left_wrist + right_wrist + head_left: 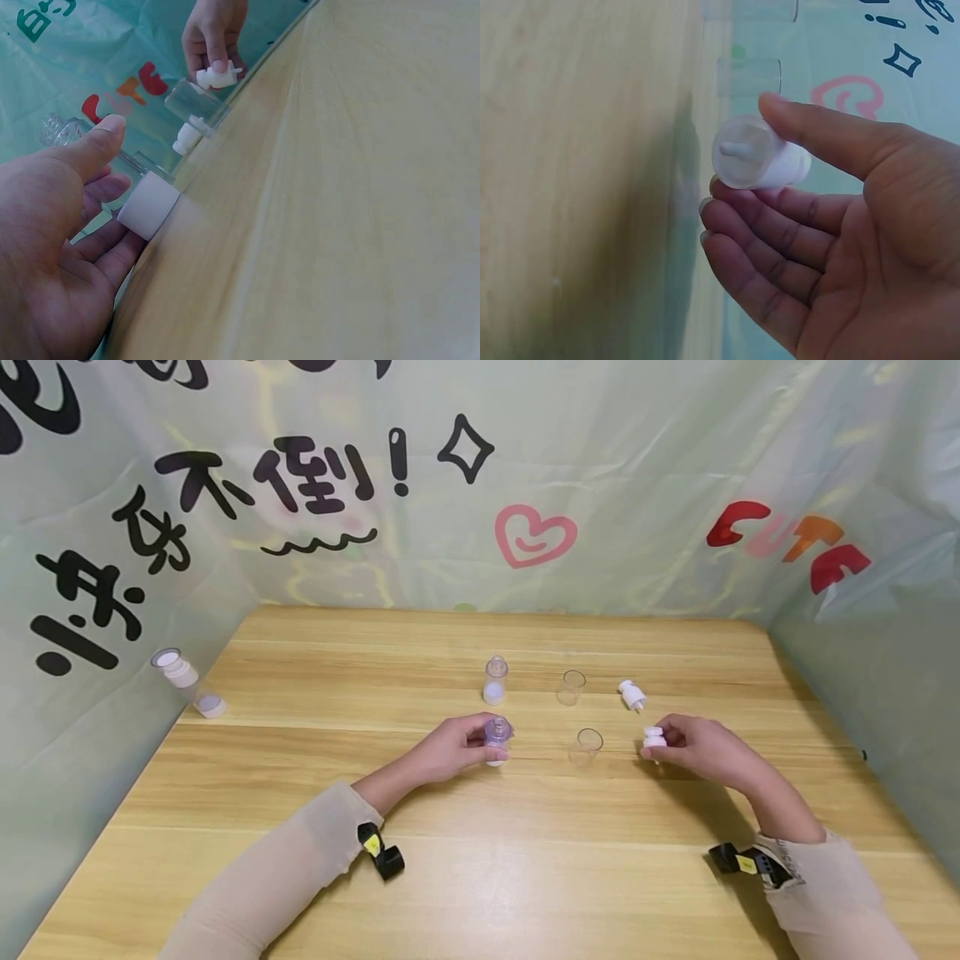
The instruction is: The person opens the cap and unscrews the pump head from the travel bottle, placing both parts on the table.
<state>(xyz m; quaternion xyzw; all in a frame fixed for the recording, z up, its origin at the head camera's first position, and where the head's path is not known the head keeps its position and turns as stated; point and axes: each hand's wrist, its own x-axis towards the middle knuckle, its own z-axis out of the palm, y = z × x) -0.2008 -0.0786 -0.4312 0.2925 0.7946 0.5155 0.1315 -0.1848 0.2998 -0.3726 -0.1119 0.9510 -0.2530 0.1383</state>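
My left hand (450, 749) holds a small clear bottle (497, 732) upright by its sides, thumb in front and fingers behind. Its white base (150, 205) stands at the tabletop in the left wrist view. Between thumb and fingertips, my right hand (707, 752) pinches a white pump head (654, 737) just over the table. Its open underside, with a short stem (739, 151) in the middle, shows in the right wrist view. Behind that hand a second white pump head (632, 695) lies on its side.
Two clear cup-like covers (587, 748) stand between the hands, one behind the other. Another clear bottle (495, 681) is behind my left hand. At the table's left edge stands a bottle fitted with a white pump head (182, 675). Printed sheeting (630, 460) encloses the wooden table (480, 877).
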